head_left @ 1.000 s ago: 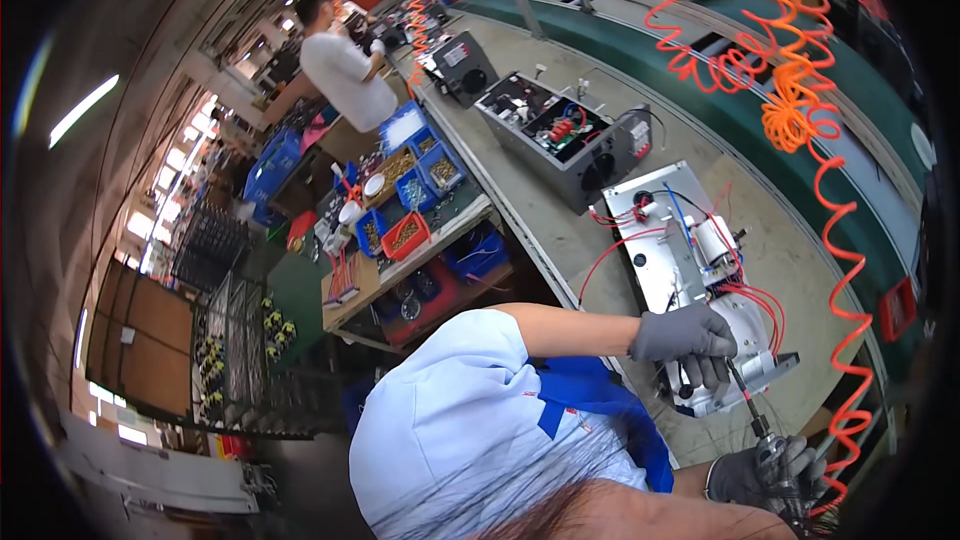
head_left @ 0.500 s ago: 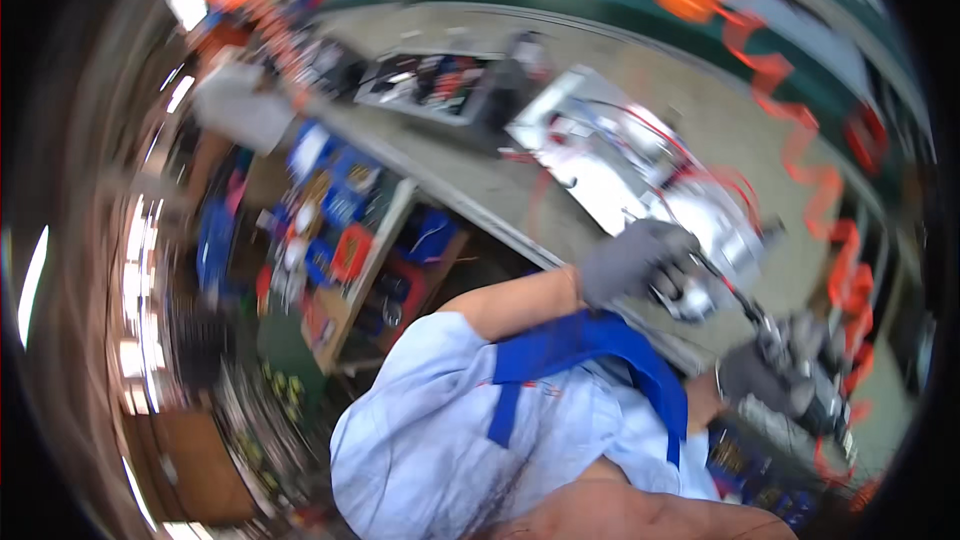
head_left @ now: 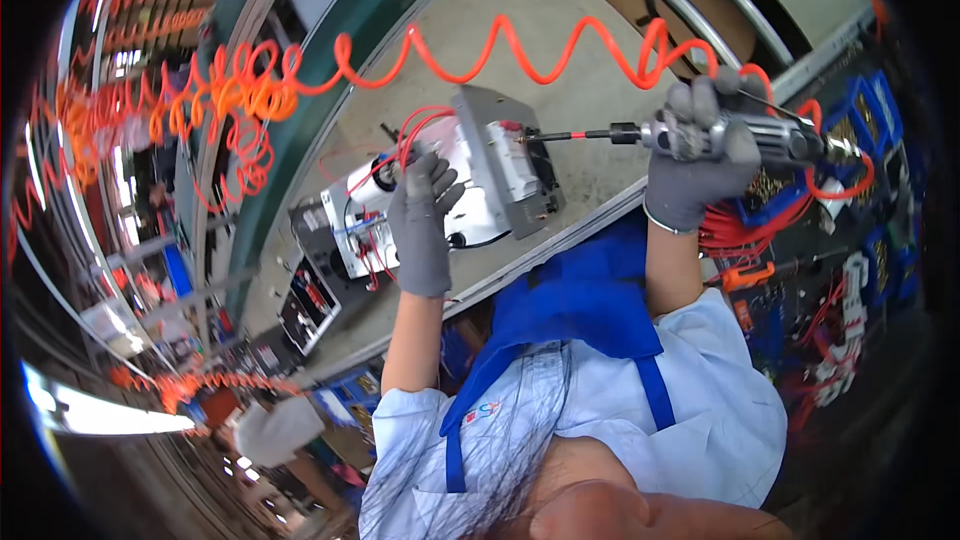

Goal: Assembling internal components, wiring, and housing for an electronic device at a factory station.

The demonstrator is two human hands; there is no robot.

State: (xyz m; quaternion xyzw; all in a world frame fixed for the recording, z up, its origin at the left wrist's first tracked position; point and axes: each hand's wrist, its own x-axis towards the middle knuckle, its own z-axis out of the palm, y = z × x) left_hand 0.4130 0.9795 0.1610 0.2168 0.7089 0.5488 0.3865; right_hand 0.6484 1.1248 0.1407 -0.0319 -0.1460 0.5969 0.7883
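My right hand (head_left: 705,155), in a grey glove, is closed around a silver air screwdriver (head_left: 765,138). The tool lies nearly level, and its long dark bit (head_left: 570,136) with a red band points left. The bit's tip meets a white block (head_left: 512,155) on the grey end plate (head_left: 488,160) of a metal assembly. My left hand (head_left: 425,225), gloved too, lies over the assembly beside thin red tubes (head_left: 425,120). Its fingers are slightly bent and apart, with nothing visibly gripped. A white panel (head_left: 345,225) with a silver cylinder (head_left: 370,178) shows left of that hand.
An orange coiled air hose (head_left: 500,35) spans above the assembly to the tool. A grey parts box (head_left: 308,305) stands on the workbench (head_left: 590,50) at left. Blue bins (head_left: 870,115), red tubing (head_left: 755,230) and an orange-handled tool (head_left: 748,276) lie at right. Another person (head_left: 275,430) is at lower left.
The view has turned and sharpened. My left hand has gone from near the screwdriver's shaft to the assembly. The screwdriver, still in my right hand, now has its tip at the white block.
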